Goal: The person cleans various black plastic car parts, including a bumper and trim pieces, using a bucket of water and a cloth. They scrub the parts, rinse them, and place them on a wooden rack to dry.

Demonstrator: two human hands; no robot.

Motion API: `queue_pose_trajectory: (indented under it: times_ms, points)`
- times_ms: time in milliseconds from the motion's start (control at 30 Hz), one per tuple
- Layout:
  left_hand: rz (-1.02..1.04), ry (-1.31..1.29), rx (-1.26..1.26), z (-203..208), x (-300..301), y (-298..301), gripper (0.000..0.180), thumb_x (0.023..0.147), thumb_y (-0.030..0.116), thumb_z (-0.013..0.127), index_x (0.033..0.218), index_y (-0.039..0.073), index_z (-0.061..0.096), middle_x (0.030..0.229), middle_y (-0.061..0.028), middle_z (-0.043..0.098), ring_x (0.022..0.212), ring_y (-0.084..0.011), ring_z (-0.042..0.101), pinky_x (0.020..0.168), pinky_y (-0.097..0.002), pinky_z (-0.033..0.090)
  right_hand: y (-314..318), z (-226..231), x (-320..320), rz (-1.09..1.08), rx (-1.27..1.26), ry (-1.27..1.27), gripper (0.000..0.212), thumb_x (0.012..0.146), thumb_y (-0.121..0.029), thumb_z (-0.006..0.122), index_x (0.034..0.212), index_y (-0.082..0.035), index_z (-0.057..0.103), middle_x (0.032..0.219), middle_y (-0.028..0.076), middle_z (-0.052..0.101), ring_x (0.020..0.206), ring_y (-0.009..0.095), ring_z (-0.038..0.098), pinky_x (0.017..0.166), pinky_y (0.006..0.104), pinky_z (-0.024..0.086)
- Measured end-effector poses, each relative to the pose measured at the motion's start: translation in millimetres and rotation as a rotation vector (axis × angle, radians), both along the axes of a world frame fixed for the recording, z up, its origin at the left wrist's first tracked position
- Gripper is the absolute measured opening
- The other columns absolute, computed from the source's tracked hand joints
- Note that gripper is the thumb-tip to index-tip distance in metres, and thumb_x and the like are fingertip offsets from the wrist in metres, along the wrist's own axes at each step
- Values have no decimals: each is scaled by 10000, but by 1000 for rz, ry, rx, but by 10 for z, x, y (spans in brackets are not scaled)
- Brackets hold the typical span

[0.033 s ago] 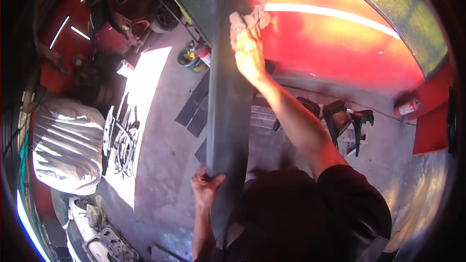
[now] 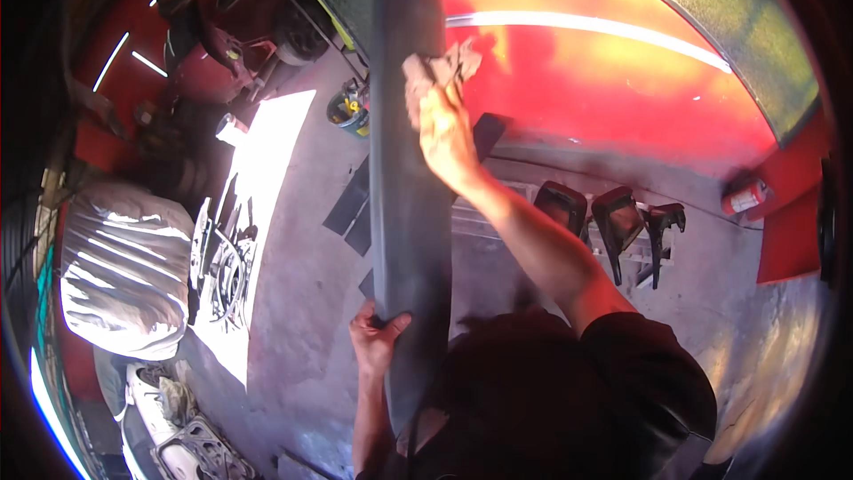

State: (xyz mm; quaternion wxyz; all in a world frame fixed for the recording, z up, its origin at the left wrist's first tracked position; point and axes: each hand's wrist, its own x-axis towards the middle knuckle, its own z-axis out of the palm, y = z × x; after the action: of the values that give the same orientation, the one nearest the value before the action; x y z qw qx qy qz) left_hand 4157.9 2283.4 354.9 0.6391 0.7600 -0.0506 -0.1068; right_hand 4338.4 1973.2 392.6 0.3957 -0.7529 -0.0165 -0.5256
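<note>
A long, dark grey panel point(image 2: 410, 240) stretches away from my body up the middle of the view. My left hand point(image 2: 378, 335) grips its left edge near the close end, thumb lying on the upper face. Toward the far end, my right hand point(image 2: 447, 138) presses a crumpled beige cloth point(image 2: 442, 76) against the panel's right side. Some of the cloth bunches out past the panel's edge. The fingers of my right hand are partly covered by the cloth.
Beyond stands a red wall point(image 2: 604, 80) with a bright strip. Several black parts point(image 2: 615, 213) rest on a light rack at right. A bucket point(image 2: 348, 111) and flat dark pieces point(image 2: 351, 200) lie left of the panel. A silver-covered bulky object point(image 2: 124, 267) stands at far left.
My right hand and the cloth have slid along the panel toward me. The panel's far end has swung slightly to the left. My left hand keeps its place.
</note>
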Motion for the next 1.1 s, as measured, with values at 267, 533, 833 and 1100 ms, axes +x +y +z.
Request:
queue_pose_trajectory:
  times_ms: [267, 533, 833, 1100]
  points:
    - [30, -79, -320, 81, 209, 590, 318, 755, -87, 815, 1031, -39, 664, 966, -69, 710, 839, -144, 659, 782, -276, 543, 567, 943, 308, 189, 213, -48, 585, 979, -270, 594, 1483, -23, 428, 1488, 316, 401, 1443, 469, 327, 1186, 456, 283]
    - [1, -115, -463, 381, 742, 1140, 358, 780, -22, 817, 1087, -32, 633, 989, -110, 714, 860, -168, 674, 803, -297, 549, 1318, 1701, 709, 292, 189, -112, 424, 999, -210, 567, 1387, -49, 507, 1293, 245, 610, 1198, 423, 596, 982, 410, 480]
    - [139, -422, -550, 832, 1337, 1268, 258, 835, -25, 775, 1042, -6, 621, 933, -68, 712, 808, -110, 652, 797, -251, 524, 2561, 66, -619, 481, -255, -21, 716, 908, -39, 608, 1566, -55, 327, 1519, 388, 276, 1434, 514, 317, 1130, 465, 369]
    - [194, -474, -666, 1023, 1233, 1158, 245, 903, 29, 715, 1125, -29, 630, 1091, -144, 699, 953, -212, 679, 889, -322, 536, 2694, 1409, 70, 412, -212, -151, 576, 960, -179, 618, 1485, -63, 412, 1274, 340, 543, 1075, 502, 578, 891, 493, 519]
